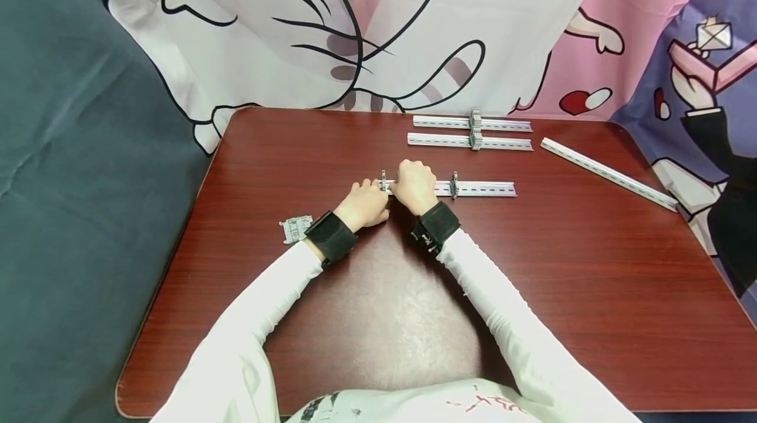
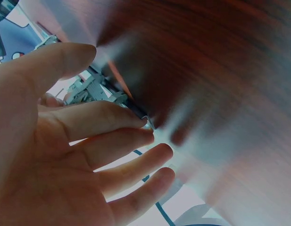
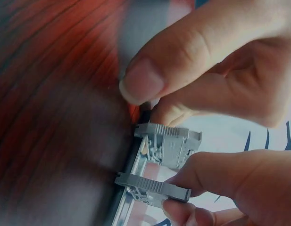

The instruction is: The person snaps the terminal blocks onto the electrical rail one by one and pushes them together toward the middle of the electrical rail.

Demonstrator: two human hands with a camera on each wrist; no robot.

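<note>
A metal DIN rail (image 1: 487, 189) lies crosswise on the table. My right hand (image 1: 416, 185) grips a grey terminal block (image 3: 150, 187) on it between thumb and fingers. Another terminal block (image 3: 169, 141) stands on the rail between my hands, and a third block (image 1: 454, 184) stands to the right of my right hand. At the rail's left end is my left hand (image 1: 363, 205). Its fingers (image 2: 131, 136) are extended, the tips at the rail's end, and they grip nothing. The thumb (image 2: 65, 59) stands apart from them.
Grey terminal blocks (image 1: 296, 228) lie flat beside the left wrist. Toward the back, two parallel rails (image 1: 437, 140) carry grey blocks (image 1: 476, 129) near their middle. A bare rail (image 1: 609, 173) lies slanted at the right. A printed curtain (image 1: 414, 29) hangs behind the table.
</note>
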